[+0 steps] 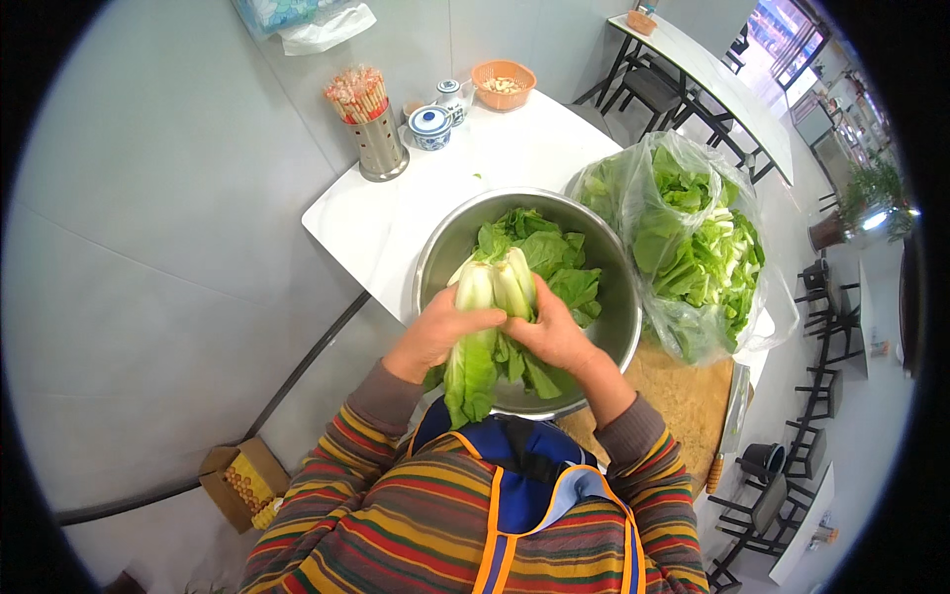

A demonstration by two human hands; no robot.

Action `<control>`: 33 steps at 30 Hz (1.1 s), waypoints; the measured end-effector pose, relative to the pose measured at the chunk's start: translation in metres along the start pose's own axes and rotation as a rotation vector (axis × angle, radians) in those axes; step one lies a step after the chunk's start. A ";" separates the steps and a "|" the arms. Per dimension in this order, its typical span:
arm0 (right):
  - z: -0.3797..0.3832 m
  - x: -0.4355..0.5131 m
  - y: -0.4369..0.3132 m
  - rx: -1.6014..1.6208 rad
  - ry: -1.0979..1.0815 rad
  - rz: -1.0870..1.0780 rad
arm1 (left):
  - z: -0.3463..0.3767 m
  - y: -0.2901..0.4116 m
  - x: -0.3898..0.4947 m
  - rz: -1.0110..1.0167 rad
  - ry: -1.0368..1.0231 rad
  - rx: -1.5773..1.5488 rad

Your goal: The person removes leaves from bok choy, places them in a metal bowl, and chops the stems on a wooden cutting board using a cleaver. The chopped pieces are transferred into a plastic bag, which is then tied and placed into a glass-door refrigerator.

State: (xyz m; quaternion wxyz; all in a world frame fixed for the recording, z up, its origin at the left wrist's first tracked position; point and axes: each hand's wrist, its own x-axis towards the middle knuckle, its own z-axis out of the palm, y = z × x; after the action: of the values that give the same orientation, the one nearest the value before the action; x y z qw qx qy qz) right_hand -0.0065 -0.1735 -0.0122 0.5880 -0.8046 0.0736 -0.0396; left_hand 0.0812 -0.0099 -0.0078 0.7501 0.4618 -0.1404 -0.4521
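Both hands are above a large steel basin [525, 194]. My left hand [438, 330] grips a head of leafy greens [475, 349] with pale stems pointing away from me and its leaves hanging towards my apron. My right hand [553, 327] is closed round a smaller bunch of greens [513, 286], touching the first one; the two thumbs nearly meet between them. More green leaves [549, 252] lie in the basin beneath. Right of the basin, a clear plastic bag [638, 200] stands open, full of cut greens [705, 260].
A wooden chopping board [679, 401] lies right of the basin, with a cleaver [735, 408] at its right edge. Behind stand a steel chopstick holder [380, 145], a blue-and-white lidded jar [430, 128] and an orange basket [505, 74]. A carton of eggs [245, 479] is low at left.
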 end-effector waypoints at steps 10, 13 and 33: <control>0.008 -0.002 -0.028 -0.427 -0.198 0.215 | 0.008 -0.020 0.014 0.071 0.080 0.116; -0.005 0.005 -0.038 -0.577 -0.344 0.257 | 0.010 -0.022 0.019 0.175 0.154 0.104; -0.041 -0.044 0.077 -0.899 -0.358 0.421 | -0.077 0.034 -0.040 0.316 0.321 0.306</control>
State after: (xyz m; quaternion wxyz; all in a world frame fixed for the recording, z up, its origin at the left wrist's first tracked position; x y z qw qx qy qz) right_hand -0.0619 -0.2272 -0.0719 0.1834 -0.9393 0.1418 0.2529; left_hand 0.1264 0.0718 -0.0127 0.7455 0.6080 -0.1566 -0.2238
